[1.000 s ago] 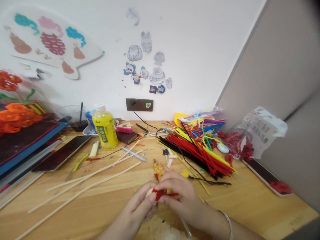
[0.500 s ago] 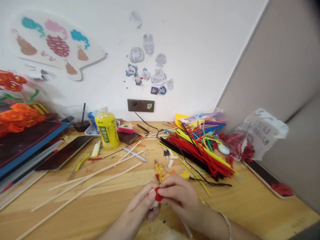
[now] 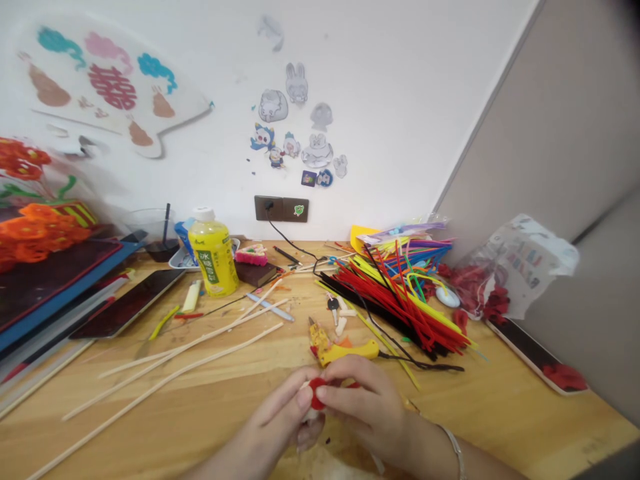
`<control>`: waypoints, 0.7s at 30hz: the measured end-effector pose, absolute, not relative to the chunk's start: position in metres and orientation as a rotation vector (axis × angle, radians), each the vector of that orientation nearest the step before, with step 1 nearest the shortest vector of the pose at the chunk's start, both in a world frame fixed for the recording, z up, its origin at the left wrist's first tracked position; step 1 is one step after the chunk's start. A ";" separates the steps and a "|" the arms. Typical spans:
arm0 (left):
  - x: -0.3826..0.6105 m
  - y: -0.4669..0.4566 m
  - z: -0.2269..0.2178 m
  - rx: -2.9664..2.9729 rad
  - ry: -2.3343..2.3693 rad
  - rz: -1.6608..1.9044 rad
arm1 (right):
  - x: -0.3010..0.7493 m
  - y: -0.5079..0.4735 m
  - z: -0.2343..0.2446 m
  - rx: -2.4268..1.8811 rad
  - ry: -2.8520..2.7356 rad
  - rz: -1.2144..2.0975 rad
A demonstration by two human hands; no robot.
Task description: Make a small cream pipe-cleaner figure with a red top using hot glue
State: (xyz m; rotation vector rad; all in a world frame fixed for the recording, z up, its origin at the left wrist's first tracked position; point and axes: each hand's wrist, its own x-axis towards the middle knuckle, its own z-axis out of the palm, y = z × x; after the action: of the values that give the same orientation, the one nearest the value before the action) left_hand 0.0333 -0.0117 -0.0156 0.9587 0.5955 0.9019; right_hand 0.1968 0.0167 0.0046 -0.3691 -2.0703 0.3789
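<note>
Close together at the table's near side, both my hands work on one small object. My left hand (image 3: pixel 286 408) is closed round a pale cream piece (image 3: pixel 311 414), mostly covered by the fingers. On top of it, between the two thumbs, shows a small round red petal-like piece (image 3: pixel 317 393). My right hand (image 3: pixel 374 404) pinches the right edge of this red piece with thumb and fingers. A further bit of red shows under the right forefinger. Just beyond the hands lies a yellow hot glue gun (image 3: pixel 354 351), its nozzle pointing away to the left.
Long pale sticks (image 3: pixel 175 363) cross the left side. A bundle of coloured pipe cleaners (image 3: pixel 400 303) lies right of centre, beside a plastic bag of red petals (image 3: pixel 477 287). A yellow drink bottle (image 3: pixel 214 260), a key (image 3: pixel 334 308), a tablet (image 3: pixel 127 307) and a phone (image 3: pixel 530 353) surround the work.
My right fingers have shifted slightly on the red piece, which now shows rounder and fuller. More of the glue gun's handle is uncovered. The view has tilted down a little.
</note>
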 end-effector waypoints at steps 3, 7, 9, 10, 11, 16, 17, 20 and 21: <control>0.035 -0.012 -0.019 0.915 0.549 0.917 | 0.196 0.015 0.001 -0.479 -2.055 0.571; 0.035 -0.012 -0.019 0.896 0.542 0.914 | 0.196 0.011 -0.005 -0.680 -1.981 0.841; 0.034 -0.012 -0.018 0.888 0.555 0.913 | 0.197 0.011 -0.005 -0.705 -2.003 0.849; 0.034 -0.012 -0.016 0.887 0.560 0.906 | 0.197 0.011 -0.005 -0.708 -2.031 0.827; 0.033 -0.012 -0.015 0.888 0.564 0.899 | 0.198 0.011 -0.004 -0.709 -2.061 0.796; 0.035 -0.011 -0.013 0.916 0.577 0.912 | 0.199 0.017 0.000 -0.539 -2.144 0.543; 0.035 -0.010 -0.015 0.918 0.567 0.932 | 0.200 0.019 0.000 -0.495 -2.138 0.488; 0.038 -0.004 -0.024 0.901 0.537 0.996 | 0.199 0.022 -0.003 -0.491 -2.087 0.436; 0.038 -0.002 -0.027 0.900 0.538 1.009 | 0.198 0.022 -0.004 -0.522 -2.057 0.455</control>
State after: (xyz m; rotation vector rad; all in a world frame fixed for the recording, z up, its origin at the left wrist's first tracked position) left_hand 0.0381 -0.0024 -0.0274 0.8996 0.5376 1.0085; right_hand 0.1982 0.0223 -0.0044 -0.5219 -2.0569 0.4546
